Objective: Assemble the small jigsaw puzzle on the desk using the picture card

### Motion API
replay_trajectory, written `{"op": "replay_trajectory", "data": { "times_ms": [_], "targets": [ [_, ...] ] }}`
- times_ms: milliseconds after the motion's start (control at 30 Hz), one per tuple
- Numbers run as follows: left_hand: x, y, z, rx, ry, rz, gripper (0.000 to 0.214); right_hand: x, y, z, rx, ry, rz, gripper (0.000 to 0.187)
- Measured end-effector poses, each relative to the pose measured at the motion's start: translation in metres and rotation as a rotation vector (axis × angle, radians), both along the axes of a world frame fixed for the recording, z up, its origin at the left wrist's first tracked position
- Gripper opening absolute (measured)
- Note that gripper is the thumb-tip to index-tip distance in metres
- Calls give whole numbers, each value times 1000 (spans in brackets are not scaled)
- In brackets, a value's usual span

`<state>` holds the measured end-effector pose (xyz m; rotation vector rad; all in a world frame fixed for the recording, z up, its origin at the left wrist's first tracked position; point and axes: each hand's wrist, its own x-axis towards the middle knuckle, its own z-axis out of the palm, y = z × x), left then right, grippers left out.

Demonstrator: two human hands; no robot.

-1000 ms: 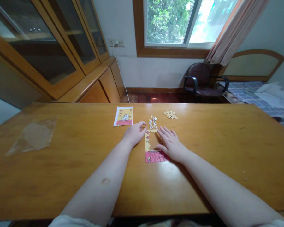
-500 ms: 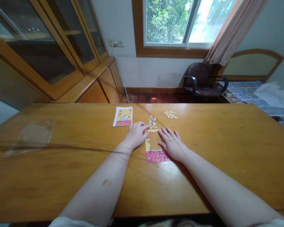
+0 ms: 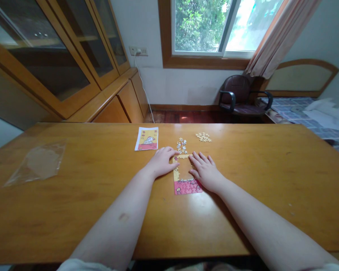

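1. Your left hand (image 3: 161,162) lies palm down on the wooden table (image 3: 243,210), fingers loosely spread, their tips touching the upper left corner of the half-built jigsaw puzzle (image 3: 184,180)
2. Your right hand (image 3: 205,172) lies flat with fingers spread, resting against the puzzle's right edge; neither hand pinches a piece
3. The puzzle sits at the middle of the table between your hands: a yellow border along the top and left, a pink band filled in at the near end, bare wood showing inside the frame
4. Just beyond the puzzle lies a small cluster of loose face-up pieces (image 3: 182,145); farther right, a second pile of tan pieces (image 3: 203,137)
5. A printed reference card (image 3: 147,138) lies left of the clusters, near your left hand
6. An empty clear plastic bag (image 3: 36,162) lies well apart on the table's left side
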<state>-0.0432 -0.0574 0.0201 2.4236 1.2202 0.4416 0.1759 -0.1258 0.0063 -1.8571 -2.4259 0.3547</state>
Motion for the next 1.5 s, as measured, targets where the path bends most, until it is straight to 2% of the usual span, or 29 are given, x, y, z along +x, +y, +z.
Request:
{"op": "replay_trajectory", "data": {
  "times_ms": [133,267,433,567,667,800,867,1033,1167,1333,1500],
  "targets": [
    [-7,2,2,-57,-18,-55,54,3,1,-1,1,36,-1,62],
    [-7,5,-1,-67,-25,-58,57,6,7,-2,73,136,-40,60],
    [-2,6,-4,-78,-121,55,34,7,19,-7,209,345,-166,46],
    [0,7,-6,-79,-166,109,29,9,30,-8,230,370,-267,37],
    [2,9,-8,-67,-164,110,24,11,40,-3,237,313,-153,36],
    [4,10,-10,-75,-150,117,21,8,49,5,182,196,197,38],
    [4,10,-9,-75,-140,122,21,7,49,6,165,161,235,39],
    [4,9,-6,-80,-136,123,20,11,47,2,222,160,36,41],
    [4,8,-5,-78,-130,122,21,25,42,5,194,91,-146,38],
    [3,8,-4,-82,-119,117,22,38,21,13,100,-2,-226,35],
    [2,9,-6,-80,-123,115,21,47,5,9,215,39,-175,36]
  ]
}}
